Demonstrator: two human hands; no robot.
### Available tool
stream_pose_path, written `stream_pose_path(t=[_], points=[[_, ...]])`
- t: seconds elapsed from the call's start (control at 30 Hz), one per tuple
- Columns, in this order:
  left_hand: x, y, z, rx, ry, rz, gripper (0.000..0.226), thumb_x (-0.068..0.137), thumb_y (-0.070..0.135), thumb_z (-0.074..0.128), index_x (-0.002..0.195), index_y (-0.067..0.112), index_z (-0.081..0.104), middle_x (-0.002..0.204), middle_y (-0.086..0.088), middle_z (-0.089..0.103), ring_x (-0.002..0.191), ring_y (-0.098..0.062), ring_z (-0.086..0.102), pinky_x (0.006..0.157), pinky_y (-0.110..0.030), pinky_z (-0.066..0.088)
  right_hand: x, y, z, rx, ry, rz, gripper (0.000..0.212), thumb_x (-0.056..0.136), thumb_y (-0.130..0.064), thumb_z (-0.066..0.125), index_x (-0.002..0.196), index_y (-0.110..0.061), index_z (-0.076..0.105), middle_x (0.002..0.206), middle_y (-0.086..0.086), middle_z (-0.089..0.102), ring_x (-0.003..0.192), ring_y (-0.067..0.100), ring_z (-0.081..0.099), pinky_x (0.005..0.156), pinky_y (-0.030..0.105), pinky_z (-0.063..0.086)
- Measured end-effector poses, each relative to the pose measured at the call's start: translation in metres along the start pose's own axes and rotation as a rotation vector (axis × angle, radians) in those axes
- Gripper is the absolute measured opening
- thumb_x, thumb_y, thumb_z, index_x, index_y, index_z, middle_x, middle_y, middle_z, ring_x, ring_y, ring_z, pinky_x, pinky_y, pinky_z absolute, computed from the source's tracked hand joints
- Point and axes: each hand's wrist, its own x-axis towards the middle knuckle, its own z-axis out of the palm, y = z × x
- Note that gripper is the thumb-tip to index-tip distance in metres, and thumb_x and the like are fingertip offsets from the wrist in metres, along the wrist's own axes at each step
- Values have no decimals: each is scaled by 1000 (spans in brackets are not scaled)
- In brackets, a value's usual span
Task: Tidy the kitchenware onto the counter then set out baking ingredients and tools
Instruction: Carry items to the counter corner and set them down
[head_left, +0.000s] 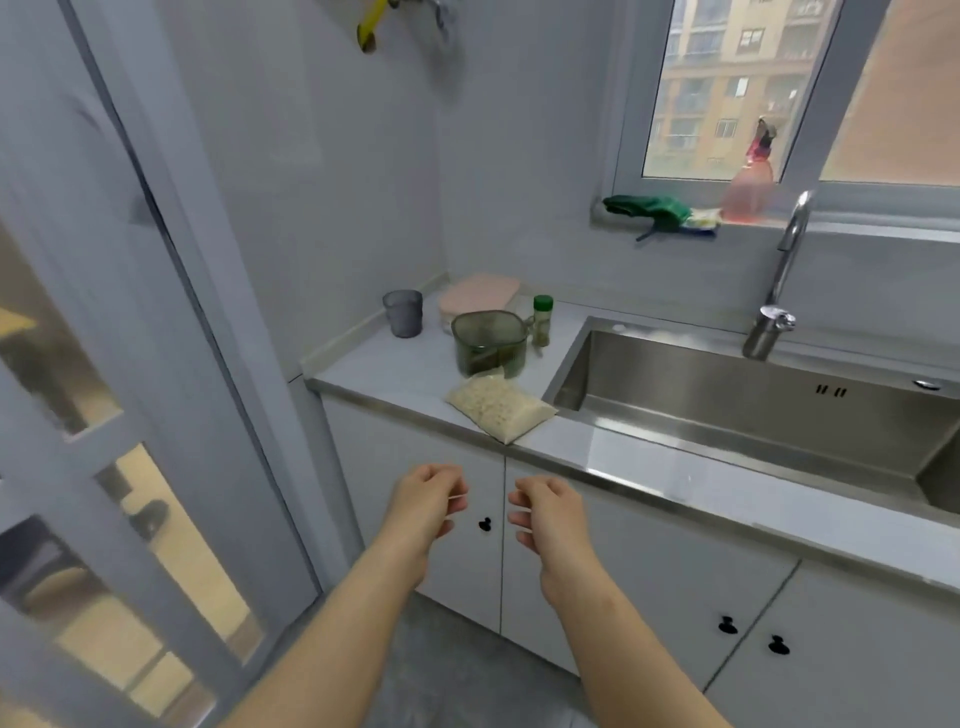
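Note:
On the counter (395, 374) left of the sink stand a grey cup (403, 313), a pink lidded box (478, 295), a green see-through container (490, 343) and a small green-capped spice bottle (542, 321). A clear bag of pale grains (498, 408) lies at the counter's front edge. My left hand (427, 499) and my right hand (545, 512) hover side by side in front of the cabinet doors, below the counter edge, fingers loosely curled and holding nothing.
A steel sink (727, 384) with a tall tap (782, 280) fills the right of the counter. A green cloth (649, 209) and a pink spray bottle (750, 182) sit on the window sill. White cabinet doors with black knobs (484, 525) face me; a glass door (104, 467) stands at my left.

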Motion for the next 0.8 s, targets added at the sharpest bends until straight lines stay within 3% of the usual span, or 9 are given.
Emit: stream_pose_path(t=[0.37, 0.57, 0.67, 0.73, 0.8], points=[[220, 51, 22, 46, -90, -23, 15, 94, 17, 47, 82, 18, 56, 84, -3, 60, 77, -14, 58, 64, -25, 42, 192, -35, 70, 31, 163, 1, 14, 91, -11, 47, 80, -16, 54, 85, 4, 57, 70, 15, 51, 64, 27, 40], [318, 92, 22, 113, -128, -15, 15, 95, 16, 46, 83, 18, 55, 86, -3, 58, 81, -16, 55, 76, -30, 44, 266, -62, 97, 39, 266, -9, 14, 94, -17, 47, 82, -19, 54, 91, 3, 59, 79, 17, 55, 74, 30, 44], [355, 101, 29, 105, -100, -4, 11, 94, 12, 45, 99, 13, 55, 92, -5, 57, 81, -16, 53, 69, -28, 44, 299, -68, 97, 6, 331, 8, 13, 94, -18, 47, 83, -21, 53, 92, 0, 59, 85, 19, 57, 80, 35, 45], [369, 106, 35, 96, -107, -22, 27, 94, 14, 49, 121, 13, 45, 115, -9, 53, 98, -22, 53, 82, -34, 45, 315, -72, 94, 2, 383, 4, 10, 93, -16, 47, 87, -20, 54, 90, -2, 57, 90, 22, 57, 83, 38, 46], [387, 108, 44, 73, -146, -25, 55, 93, 18, 53, 141, 15, 27, 142, -10, 36, 124, -27, 42, 98, -38, 38, 337, -78, 92, -12, 408, -10, 13, 92, -14, 47, 101, -15, 56, 92, -4, 55, 96, 23, 56, 84, 37, 45]])
